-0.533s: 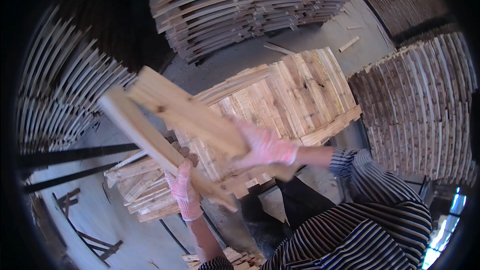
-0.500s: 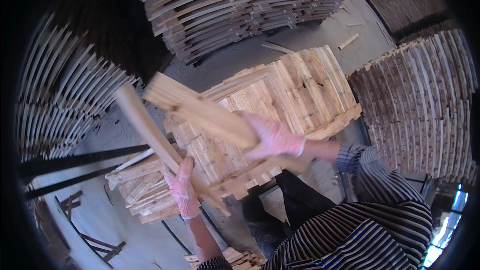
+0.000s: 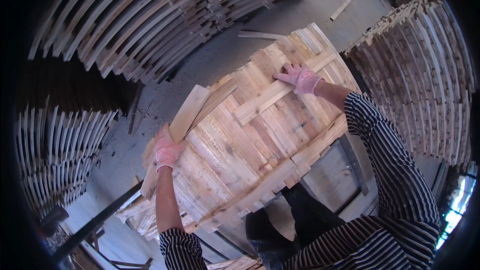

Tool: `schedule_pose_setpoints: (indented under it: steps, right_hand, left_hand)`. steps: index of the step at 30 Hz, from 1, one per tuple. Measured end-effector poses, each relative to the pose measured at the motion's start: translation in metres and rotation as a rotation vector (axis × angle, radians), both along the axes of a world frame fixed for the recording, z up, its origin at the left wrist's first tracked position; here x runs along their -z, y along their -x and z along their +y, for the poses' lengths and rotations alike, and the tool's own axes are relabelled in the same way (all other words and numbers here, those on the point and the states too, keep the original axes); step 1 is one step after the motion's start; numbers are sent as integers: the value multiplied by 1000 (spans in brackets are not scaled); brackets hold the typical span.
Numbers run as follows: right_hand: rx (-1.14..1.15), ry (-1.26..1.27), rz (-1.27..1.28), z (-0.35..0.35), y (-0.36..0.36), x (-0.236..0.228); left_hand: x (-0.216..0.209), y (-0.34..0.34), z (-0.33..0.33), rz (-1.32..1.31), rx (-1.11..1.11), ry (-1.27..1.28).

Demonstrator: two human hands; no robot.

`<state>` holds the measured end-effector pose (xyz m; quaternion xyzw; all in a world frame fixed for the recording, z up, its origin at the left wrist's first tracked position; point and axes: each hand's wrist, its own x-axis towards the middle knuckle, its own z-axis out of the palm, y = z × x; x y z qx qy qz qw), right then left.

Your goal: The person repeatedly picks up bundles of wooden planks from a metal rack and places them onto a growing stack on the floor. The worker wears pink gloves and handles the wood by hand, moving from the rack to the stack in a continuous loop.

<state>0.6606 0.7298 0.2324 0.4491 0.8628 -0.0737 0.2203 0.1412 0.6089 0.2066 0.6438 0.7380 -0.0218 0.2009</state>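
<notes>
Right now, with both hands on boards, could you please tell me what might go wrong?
The board in the left hand appears to jut past the pile, so it could tip if released. The crosswise board under the right hand might slide if pushed. The loose stick on the floor could trip someone.

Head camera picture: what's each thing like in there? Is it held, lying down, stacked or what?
Board pile: boards laid side by side
Crosswise plank: lying across the board pile
Right gloved hand: fingers spread, resting on the crosswise plank
Slanted plank: held
Left gloved hand: closed around the slanted plank
Timber stack at right: piled in layers
Short wood strip: lying loose on the floor
</notes>
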Motion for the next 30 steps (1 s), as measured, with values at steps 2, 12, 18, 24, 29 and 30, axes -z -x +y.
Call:
schedule_pose_setpoints:
  steps: [2,12,18,24,29,30]
  right_hand:
    - [97,105,11,8,-2,3]
    - [184,39,135,50,-30,10]
    - [277,55,174,54,-35,29]
    - [288,44,307,62,-44,32]
    - [268,-59,597,-15,30,-5]
    - [395,129,829,-42,44,-19]
  left_hand:
    - [2,-6,10,-9,-39,97]
    - [13,-16,-7,57,-26,102]
    - [13,-11,-1,34,-24,108]
    - [-2,-31,-1,62,-31,110]
    - [-96,-76,9,-397,-184,195]
    - [-104,-100,17,-665,-245,363]
